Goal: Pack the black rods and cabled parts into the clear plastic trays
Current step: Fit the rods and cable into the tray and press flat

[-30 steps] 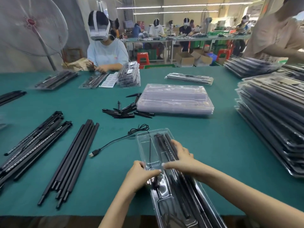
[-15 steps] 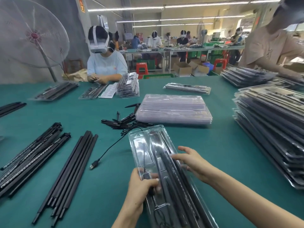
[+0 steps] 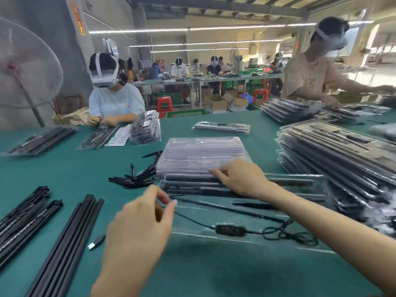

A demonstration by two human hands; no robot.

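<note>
We have the filled tray (image 3: 246, 202) lying crosswise before the stack of empty trays (image 3: 201, 155). Right hand (image 3: 242, 181) rests on its rods, fingers bent; left hand (image 3: 141, 228) hovers half-curled, empty. Next, likely move it to the packed pile (image 3: 342, 159).

Factory packing floor. Long green-covered table (image 3: 64, 168) piled with stacks of filled trays (image 3: 334, 151); headset-wearing workers (image 3: 115, 99) seated along far edge; more bench rows behind, strip lights (image 3: 192, 28) overhead, cardboard boxes (image 3: 216, 102), red stools (image 3: 164, 103), standing fan (image 3: 25, 67) at left edge.
</note>
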